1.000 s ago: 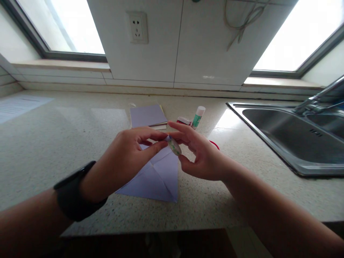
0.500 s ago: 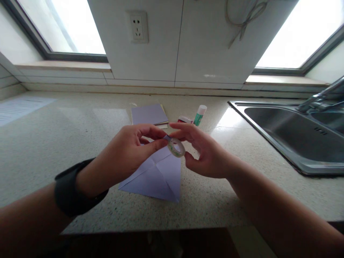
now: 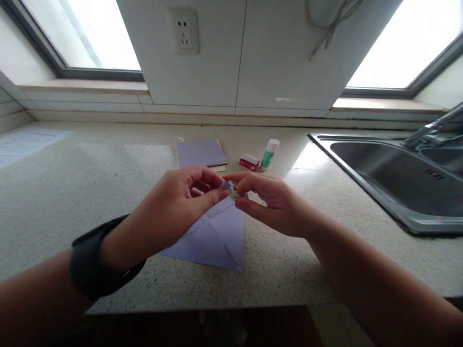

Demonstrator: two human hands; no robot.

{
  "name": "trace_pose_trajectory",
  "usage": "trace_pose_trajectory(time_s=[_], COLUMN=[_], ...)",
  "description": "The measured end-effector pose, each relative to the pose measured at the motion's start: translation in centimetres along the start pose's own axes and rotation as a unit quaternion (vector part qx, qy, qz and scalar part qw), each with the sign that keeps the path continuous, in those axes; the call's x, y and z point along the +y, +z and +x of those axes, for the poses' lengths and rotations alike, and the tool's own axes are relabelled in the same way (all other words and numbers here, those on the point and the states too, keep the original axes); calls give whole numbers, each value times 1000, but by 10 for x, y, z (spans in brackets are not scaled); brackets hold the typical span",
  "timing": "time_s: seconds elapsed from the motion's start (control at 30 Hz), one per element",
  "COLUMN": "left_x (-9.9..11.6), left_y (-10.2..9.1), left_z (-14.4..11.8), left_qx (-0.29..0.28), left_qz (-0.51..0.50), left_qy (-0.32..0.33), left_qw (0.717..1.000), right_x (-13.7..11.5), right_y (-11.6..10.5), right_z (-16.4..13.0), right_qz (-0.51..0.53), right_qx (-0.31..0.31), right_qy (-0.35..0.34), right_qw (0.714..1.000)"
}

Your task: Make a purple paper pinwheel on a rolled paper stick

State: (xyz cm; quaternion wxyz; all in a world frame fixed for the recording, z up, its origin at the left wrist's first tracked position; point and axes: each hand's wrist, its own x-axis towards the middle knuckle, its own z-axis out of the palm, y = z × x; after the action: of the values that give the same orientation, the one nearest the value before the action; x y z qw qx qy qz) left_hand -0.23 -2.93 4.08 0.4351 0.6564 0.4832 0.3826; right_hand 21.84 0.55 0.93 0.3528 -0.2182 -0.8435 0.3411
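Between thumb and fingers, my left hand (image 3: 183,200) pinches a small purple paper piece (image 3: 225,184), most of it covered by the fingertips. My right hand (image 3: 277,202) is closed on a roll of clear tape (image 3: 233,193), with its thumb and index finger over the right side of the ring. The roll touches or nearly touches the purple piece; a strip of tape between them cannot be made out. Below both hands, a larger sheet of purple paper (image 3: 213,248) with crossing creases lies on the counter, partly hidden by my left hand.
Behind the hands lie a stack of purple paper (image 3: 200,151), a small red and white box (image 3: 249,163) and an upright glue stick (image 3: 268,156). A steel sink (image 3: 383,178) is set in the counter at right. A printed sheet (image 3: 32,144) lies far left.
My right hand's thumb and fingers have closed in on the tape roll, now covering much of the ring. The red box shows more fully. My left hand stays nearly in place.
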Motion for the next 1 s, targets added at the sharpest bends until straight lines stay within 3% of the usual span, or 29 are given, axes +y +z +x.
trace_pose_trajectory(time_s=[0.43,0.8,1.0], left_x=[-3,-1,-2], left_y=[-2,1,0], left_z=[2,2,3], left_qx=[-19,8,-6], left_qz=[-11,-26,1], left_qy=[-8,-21,-12], left_qw=[1000,999,1000], right_x=[6,1,0], right_y=[2,1,0], right_z=[-2,-2,-1], right_qz=[14,10,-31], right_qx=[18,34,46], right_qy=[52,51,33], right_qw=[998,998,998])
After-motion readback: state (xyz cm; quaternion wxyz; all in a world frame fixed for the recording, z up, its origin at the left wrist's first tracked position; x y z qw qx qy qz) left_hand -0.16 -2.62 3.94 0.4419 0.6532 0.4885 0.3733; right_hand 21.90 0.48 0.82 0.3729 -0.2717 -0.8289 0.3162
